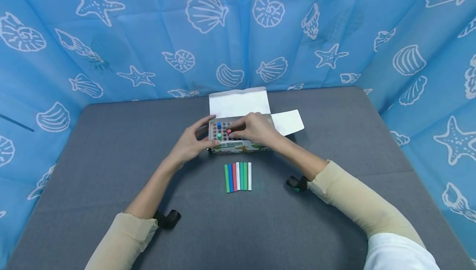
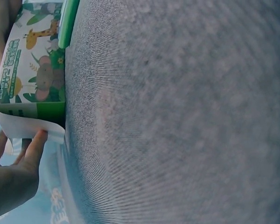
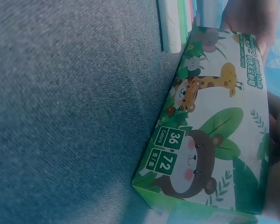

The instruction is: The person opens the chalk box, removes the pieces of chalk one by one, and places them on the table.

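A printed chalk box (image 1: pixel 238 148) stands with its lid up, showing an inner tray of round holes. Blue (image 1: pixel 219 125) and green (image 1: pixel 219 136) chalk sticks poke out of the tray near its left end. My right hand (image 1: pixel 258 129) is over the box, pinching a red chalk stick (image 1: pixel 229 131) between thumb and finger; its lower end is hidden. My left hand (image 1: pixel 187 146) holds the box's left end, thumb at the front corner and fingers toward the back. In the left wrist view, fingers of the left hand (image 2: pixel 18 179) touch a white side flap (image 2: pixel 30 125).
In front of the box, several chalk sticks (image 1: pixel 239 177) lie side by side in a row, in green, blue, red, white and teal. The white lid (image 1: pixel 239 103) stands up behind, and another flap (image 1: pixel 288 122) sticks out right. A grey cloth (image 1: pixel 111 171) covers the table.
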Available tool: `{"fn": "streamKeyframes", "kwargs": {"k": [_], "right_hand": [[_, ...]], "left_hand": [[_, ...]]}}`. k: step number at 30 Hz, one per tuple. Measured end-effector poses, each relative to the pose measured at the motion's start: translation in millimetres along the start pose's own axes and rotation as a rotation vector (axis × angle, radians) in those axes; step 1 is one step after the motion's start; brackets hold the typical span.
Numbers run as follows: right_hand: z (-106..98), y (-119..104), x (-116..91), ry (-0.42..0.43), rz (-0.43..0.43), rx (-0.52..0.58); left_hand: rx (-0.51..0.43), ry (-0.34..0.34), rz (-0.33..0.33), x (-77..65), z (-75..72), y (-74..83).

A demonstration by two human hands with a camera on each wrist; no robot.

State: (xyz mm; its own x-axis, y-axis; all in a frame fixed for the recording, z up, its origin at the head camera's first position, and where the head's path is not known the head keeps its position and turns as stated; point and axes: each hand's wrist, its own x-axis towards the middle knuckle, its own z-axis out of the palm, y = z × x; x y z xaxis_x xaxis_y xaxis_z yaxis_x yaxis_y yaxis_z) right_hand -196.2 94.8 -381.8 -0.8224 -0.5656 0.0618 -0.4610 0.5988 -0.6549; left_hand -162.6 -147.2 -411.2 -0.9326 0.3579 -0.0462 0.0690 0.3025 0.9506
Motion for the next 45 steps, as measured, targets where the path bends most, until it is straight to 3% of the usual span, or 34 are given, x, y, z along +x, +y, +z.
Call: {"fn": "streamKeyframes", "kwargs": {"k": [10,25,33,45], "right_hand": [[4.9,-0.8,0.7,0.040,0.044,-0.008],[4.0,-1.0,-1.6,0.081,-0.017,0.004],[2.5,-0.2,-2.5,0.116,-0.037,0.167],[-4.6,-1.2,-6.9,0.288,-0.012,0.360]], "left_hand": [[-0.011,-0.003,-0.014,1.5,-1.0,0.2],[0.001,0.006,-0.022,0.6,-1.2,4.0],[0.002,0.005,-0.019,0.9,-1.2,2.7],[-0.007,0.004,-0.031,1.0,-1.7,2.1]]}}
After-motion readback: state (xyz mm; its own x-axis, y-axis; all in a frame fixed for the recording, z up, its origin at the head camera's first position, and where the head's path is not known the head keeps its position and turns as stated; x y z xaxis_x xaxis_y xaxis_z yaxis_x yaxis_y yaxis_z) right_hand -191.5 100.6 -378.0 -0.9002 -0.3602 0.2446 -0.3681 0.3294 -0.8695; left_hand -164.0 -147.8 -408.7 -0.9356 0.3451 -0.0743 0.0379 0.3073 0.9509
